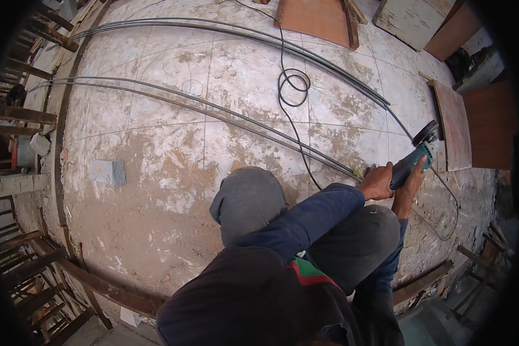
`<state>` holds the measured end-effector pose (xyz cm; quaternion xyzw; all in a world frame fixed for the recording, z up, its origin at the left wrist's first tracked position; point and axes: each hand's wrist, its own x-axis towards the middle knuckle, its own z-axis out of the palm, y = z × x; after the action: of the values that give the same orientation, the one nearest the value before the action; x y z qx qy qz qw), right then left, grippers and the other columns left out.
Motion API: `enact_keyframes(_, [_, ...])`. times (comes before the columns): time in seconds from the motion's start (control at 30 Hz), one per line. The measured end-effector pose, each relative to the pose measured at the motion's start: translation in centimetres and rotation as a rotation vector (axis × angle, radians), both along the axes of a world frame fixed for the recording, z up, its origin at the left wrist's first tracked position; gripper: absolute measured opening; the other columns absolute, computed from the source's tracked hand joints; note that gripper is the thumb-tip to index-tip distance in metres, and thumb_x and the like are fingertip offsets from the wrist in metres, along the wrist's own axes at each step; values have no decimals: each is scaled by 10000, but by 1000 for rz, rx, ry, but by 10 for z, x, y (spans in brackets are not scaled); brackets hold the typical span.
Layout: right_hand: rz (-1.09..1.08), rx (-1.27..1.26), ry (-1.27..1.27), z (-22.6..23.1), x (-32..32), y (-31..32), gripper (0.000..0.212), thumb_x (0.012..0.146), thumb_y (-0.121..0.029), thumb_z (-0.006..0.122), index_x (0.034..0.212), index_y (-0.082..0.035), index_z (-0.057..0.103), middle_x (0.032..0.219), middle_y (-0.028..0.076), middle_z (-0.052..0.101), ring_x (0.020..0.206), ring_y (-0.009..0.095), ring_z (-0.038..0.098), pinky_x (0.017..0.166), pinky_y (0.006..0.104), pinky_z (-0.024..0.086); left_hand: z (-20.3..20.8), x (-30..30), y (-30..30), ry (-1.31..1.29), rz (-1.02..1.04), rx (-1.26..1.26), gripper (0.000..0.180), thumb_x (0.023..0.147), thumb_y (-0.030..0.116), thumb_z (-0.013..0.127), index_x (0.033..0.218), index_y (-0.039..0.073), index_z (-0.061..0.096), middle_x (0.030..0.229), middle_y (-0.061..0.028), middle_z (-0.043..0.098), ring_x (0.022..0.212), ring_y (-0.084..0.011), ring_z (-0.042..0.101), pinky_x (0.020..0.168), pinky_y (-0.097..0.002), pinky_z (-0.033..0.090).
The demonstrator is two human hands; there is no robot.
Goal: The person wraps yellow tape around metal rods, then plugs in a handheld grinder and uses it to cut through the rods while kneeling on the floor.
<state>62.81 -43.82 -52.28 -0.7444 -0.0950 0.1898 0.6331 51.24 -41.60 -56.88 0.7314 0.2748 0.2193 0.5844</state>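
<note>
A teal and black angle grinder [412,164] is at the right, its dark disc [425,133] pointing away from me. My right hand [410,185] is closed round the grinder's body from the right side. My left hand [377,183] is closed against the rear part of the grinder; its fingertips are partly hidden. A thin steel rod [399,122] runs up to the disc, and a curved length of rod or cable [457,203] bends round on the right. Close to my left hand end the nearer long steel rods [271,132].
More steel rods [242,29] arc across the far floor. A black cord [294,87] lies looped on the dusty tiles [167,167]. A grey block [108,172] sits at left. Wooden boards [452,124] stand at right; timber beams [23,113] line the left edge.
</note>
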Motion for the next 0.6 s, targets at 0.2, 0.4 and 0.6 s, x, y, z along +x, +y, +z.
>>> enact_keyframes(0.2, [-12, 142, 53, -29, 28, -24, 324, 764, -79, 773, 998, 7, 567, 819, 79, 610, 662, 181, 602, 593, 309, 500, 5, 1, -11, 154, -134, 69, 649, 670, 273, 803, 1097, -89, 476, 975, -361, 599, 1008, -457, 610, 875, -532, 471])
enact_keyframes(0.4, [11, 407, 352, -37, 101, -91, 406, 780, -160, 707, 1088, 36, 530, 921, 125, 619, 841, 259, 642, 761, 404, 541, -11, -48, 7, 451, -397, 282, 874, 892, 747, 286, 1211, -15, 571, 1081, -238, 650, 1077, -387, 607, 1052, -663, 236])
enact_keyframes(0.6, [-41, 636, 388, -21, 131, -124, 494, 747, -193, 673, 1115, 90, 505, 1008, 212, 627, 938, 337, 641, 856, 483, 524, -45, -141, 36, 954, -462, 325, 859, 972, 639, 125, 928, 23, 723, 938, -219, 691, 923, -349, 660, 1076, -570, 284])
